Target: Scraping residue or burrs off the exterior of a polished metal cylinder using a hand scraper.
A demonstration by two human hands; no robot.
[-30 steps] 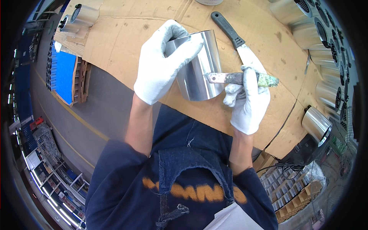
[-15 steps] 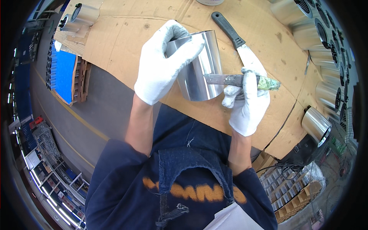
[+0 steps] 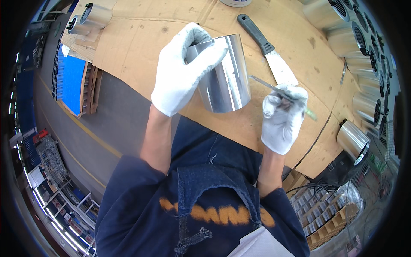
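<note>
In my white-gloved left hand [image 3: 177,79] is a shiny metal cylinder [image 3: 227,85], tilted above the cardboard, with the thumb on its outer wall and the fingers behind its upper rim. My right hand [image 3: 283,122], also gloved, is closed around a narrow flat scraper [image 3: 264,83] with a dark blade and a blurred greenish end. The blade's tip is close to the cylinder's right side; whether it touches, I cannot tell. Beyond the right hand lies a putty knife [image 3: 278,66] with a black handle and a wide pale blade.
Brown cardboard [image 3: 132,53] covers the table. Many metal cylinders with black parts line the right edge, among them a nearer one [image 3: 353,139]. Two more cylinders [image 3: 95,16] stand far left. A white tub [image 3: 235,2] shows at the far edge. Left of the table is a blue-topped pallet [image 3: 73,83].
My right hand has drawn back to the right and turned, taking the scraper off the cylinder's wall. The blade now shows nearly edge-on. My left hand and the cylinder have barely moved.
</note>
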